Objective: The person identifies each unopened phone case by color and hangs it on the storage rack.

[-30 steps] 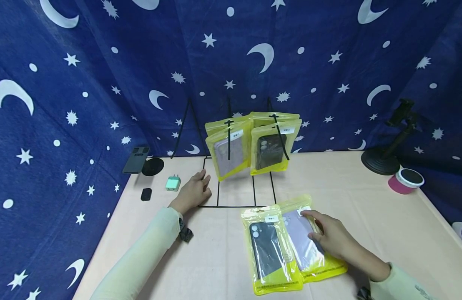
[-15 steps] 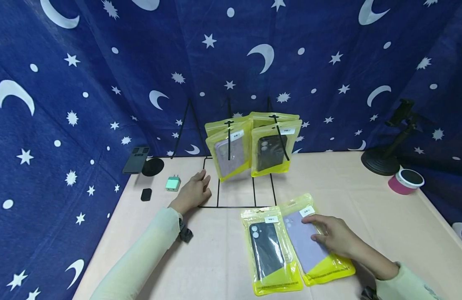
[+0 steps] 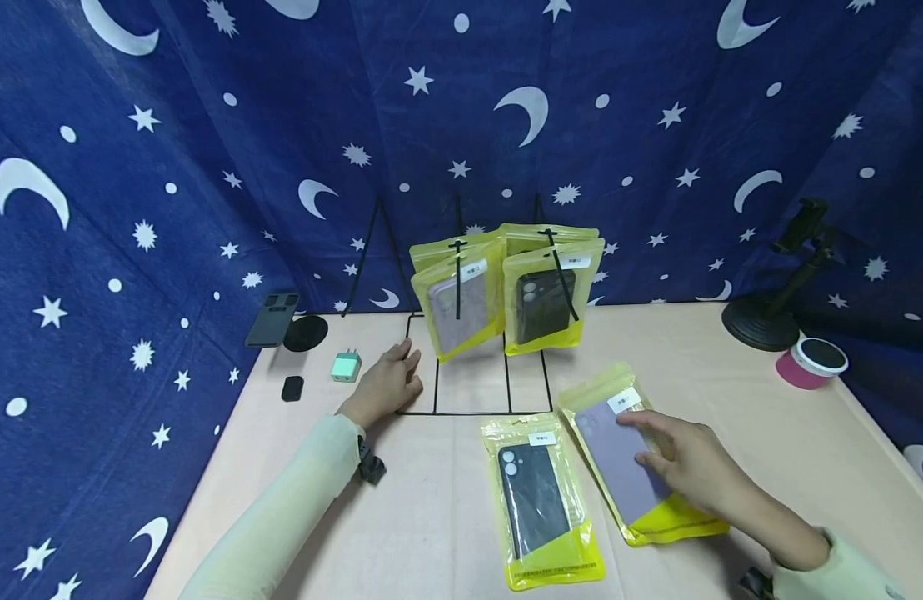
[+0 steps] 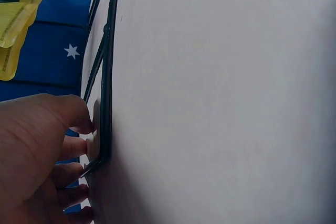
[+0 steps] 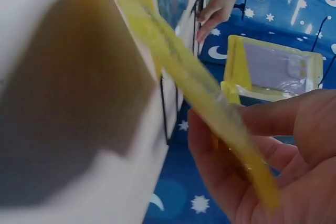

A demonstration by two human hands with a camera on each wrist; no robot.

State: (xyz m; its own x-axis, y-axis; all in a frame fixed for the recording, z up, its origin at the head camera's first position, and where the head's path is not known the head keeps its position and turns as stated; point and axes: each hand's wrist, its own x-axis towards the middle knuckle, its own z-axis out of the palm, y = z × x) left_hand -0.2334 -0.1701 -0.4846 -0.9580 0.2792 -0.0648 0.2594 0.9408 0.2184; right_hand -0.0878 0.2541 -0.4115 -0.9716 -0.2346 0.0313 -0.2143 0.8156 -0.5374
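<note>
My right hand [image 3: 690, 458] grips a yellow pouch with a lilac phone case [image 3: 619, 454] inside, thumb and fingers on either side; it is tilted above the table. In the right wrist view the pouch [image 5: 184, 77] shows edge-on and blurred. To its left, a similar pouch with a dark phone case [image 3: 536, 500] lies flat. My left hand [image 3: 386, 382] rests at the left side of a black wire display rack [image 3: 435, 392], touching its base bar with extended fingers. Several pouches hang on the rack's hooks, with a lilac case [image 3: 461, 312] and a dark case [image 3: 544, 304] in front.
A green charger [image 3: 346, 365], a small black item [image 3: 292, 388] and a phone on a stand [image 3: 272, 321] are at left. A black holder on a round base [image 3: 761, 323] and a pink-and-white tub [image 3: 810, 362] stand at right.
My right hand has moved right with the lilac-case pouch, drawing it away from the dark-case pouch, which it overlapped before. My left hand has stayed in place at the rack.
</note>
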